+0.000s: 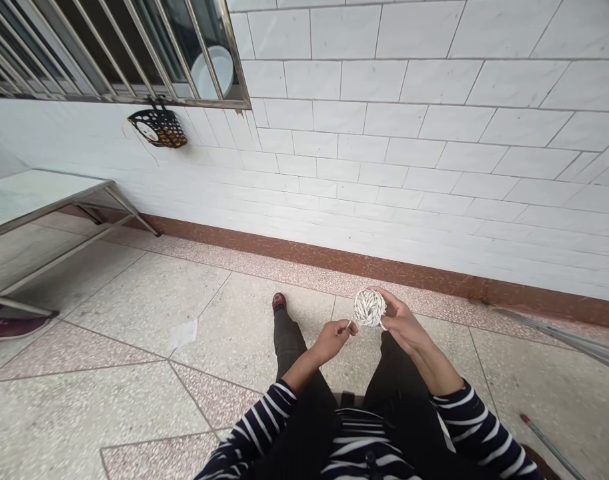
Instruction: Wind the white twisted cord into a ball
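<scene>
A round, pale woven coil of cord (369,307) is held up over my lap. My right hand (403,325) grips it from the right side, thumb in front and fingers behind its edge. Just left of the coil, my left hand (335,339) pinches a short strand end (349,325) between thumb and fingers. Whether that strand joins the coil is too small to make out. A second short end pokes out by my right thumb.
A metal-framed table (74,181) stands at the left, with another person's shoe (19,328) under it. A black basket (159,127) hangs from the barred window. A paper scrap (185,333) lies on the floor; a thin pole (549,443) is at lower right.
</scene>
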Motion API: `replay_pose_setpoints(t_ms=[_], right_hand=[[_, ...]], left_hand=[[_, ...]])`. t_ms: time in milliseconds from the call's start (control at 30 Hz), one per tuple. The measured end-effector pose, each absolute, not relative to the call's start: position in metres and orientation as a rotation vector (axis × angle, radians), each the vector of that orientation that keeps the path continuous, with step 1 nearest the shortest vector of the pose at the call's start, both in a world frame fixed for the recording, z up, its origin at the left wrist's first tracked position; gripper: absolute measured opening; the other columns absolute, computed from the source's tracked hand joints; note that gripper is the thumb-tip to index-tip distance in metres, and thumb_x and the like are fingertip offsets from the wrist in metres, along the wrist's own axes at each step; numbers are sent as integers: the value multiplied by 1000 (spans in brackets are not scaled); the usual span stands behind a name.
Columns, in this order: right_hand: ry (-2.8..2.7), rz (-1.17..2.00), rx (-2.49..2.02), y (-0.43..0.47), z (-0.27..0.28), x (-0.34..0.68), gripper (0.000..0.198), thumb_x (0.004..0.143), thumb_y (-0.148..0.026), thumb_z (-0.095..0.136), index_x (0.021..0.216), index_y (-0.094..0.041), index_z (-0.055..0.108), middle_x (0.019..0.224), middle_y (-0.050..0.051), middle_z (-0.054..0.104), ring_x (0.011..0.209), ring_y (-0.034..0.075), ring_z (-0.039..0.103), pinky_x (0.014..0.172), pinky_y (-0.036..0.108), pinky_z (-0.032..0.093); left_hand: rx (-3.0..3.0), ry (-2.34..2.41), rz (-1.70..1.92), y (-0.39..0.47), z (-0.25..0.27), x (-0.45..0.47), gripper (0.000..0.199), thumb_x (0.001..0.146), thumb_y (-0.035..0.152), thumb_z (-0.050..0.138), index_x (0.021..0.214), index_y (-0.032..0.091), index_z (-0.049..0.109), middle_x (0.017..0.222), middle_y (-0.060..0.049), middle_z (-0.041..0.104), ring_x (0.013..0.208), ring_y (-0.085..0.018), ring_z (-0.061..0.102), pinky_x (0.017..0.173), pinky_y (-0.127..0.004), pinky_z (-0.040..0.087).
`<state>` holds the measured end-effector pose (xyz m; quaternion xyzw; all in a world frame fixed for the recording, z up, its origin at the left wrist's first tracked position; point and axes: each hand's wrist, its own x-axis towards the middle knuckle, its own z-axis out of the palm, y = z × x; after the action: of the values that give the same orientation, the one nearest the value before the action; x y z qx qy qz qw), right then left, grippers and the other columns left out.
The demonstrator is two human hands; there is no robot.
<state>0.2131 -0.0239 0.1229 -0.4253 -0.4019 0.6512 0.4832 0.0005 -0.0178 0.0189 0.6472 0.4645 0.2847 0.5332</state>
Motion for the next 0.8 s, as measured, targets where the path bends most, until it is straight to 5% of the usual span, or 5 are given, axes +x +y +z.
replay_pose_setpoints(t_ms=[200, 367, 567, 800], right_hand=[[-948, 1577, -1046, -31, 115, 217, 74, 54, -19, 93, 127, -25, 79, 132, 9, 76, 114, 29, 70, 92, 36, 55], [-913, 1576, -1004, -31, 116, 221, 77, 56, -28, 98, 130, -26, 77, 138, 11, 74, 120, 30, 71, 89, 35, 58], [-901, 1575, -953, -30, 121, 226, 73, 58, -28, 100, 128, -26, 79, 139, 12, 74, 125, 33, 70, 95, 39, 61], [-781, 1502, -940, -27, 111, 232, 71, 58, -28, 99, 127, -27, 79, 131, 11, 78, 119, 33, 73, 97, 45, 63]], left_hand=[[1463, 1094, 685, -21, 4, -5, 20, 83, 15, 58, 91, 17, 75, 101, -6, 81, 99, -21, 74, 95, -34, 56], [1184, 968, 746, -18, -3, -6, 24, 84, 35, 66, 97, 16, 74, 107, -11, 80, 97, -22, 76, 84, -32, 56], [1106, 1072, 879, -15, 4, -13, 38, 81, 49, 75, 98, 15, 76, 108, -12, 82, 106, -25, 78, 111, -40, 51], [1093, 1054, 830, -11, 12, -24, 50, 81, 65, 71, 84, 15, 70, 88, -10, 78, 82, -22, 75, 93, -39, 57]])
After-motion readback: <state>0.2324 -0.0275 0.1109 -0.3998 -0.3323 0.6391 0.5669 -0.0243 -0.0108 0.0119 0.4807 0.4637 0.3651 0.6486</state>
